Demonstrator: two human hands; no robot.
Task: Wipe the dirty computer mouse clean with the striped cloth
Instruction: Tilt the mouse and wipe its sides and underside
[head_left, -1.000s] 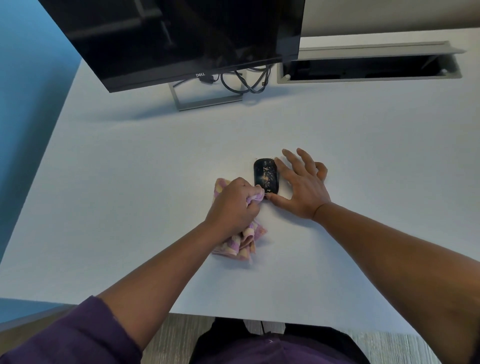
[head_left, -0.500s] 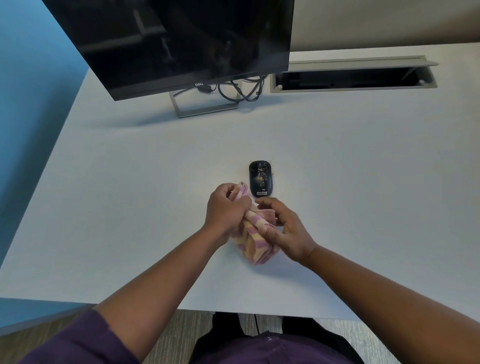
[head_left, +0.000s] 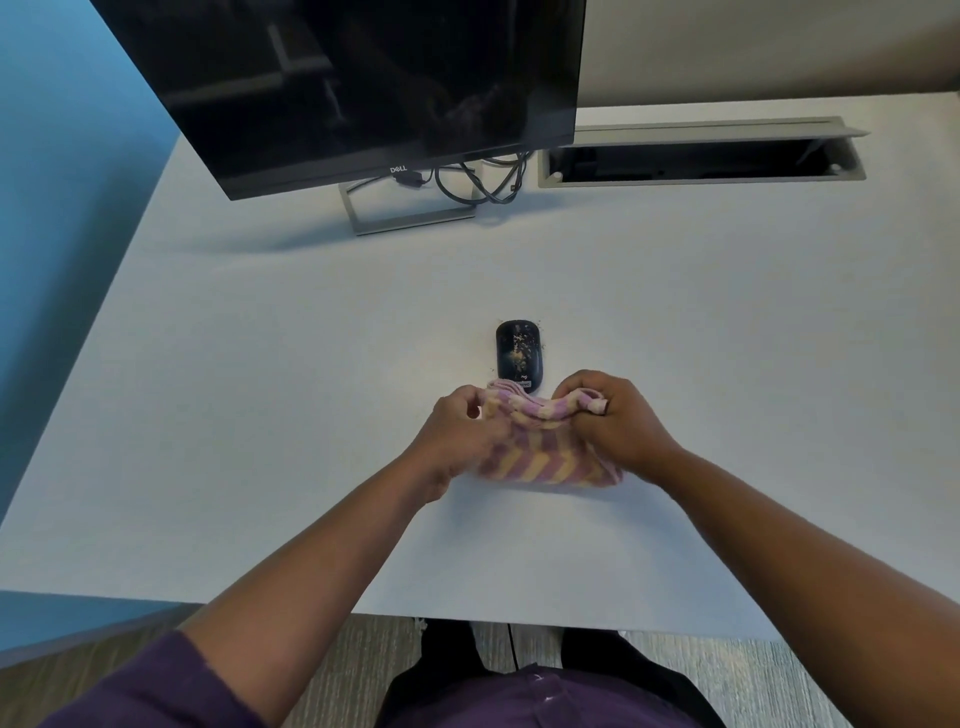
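The computer mouse (head_left: 519, 357) lies on the white table (head_left: 260, 395), its black top speckled with pale crumbs, a few grains scattered on the table just beside it. It sits just beyond both hands, nearer the gap between them than either knuckle, and its near end is partly hidden by the raised edge of the striped cloth (head_left: 540, 457).

The cloth, pink and yellow, is bunched between the hands. The left hand (head_left: 460, 441) pinches its left edge with curled fingers; the right hand (head_left: 618, 421) is closed round the right edge, a fold poking out between its fingers. The lower part of the cloth rests on the table beneath the wrists.

The step in hand looks to be readying the cloth. To do it well, gather a flat, firm pad under the fingers of one hand rather than a loose wad, so the stripes press evenly on the mouse. The other hand should steady the mouse by its sides, since it will likely slide. Wiping toward the body would drag crumbs onto the cloth rather than across the table.

Well beyond the hands stand a monitor (head_left: 363, 83) and a cable tray (head_left: 696, 156).
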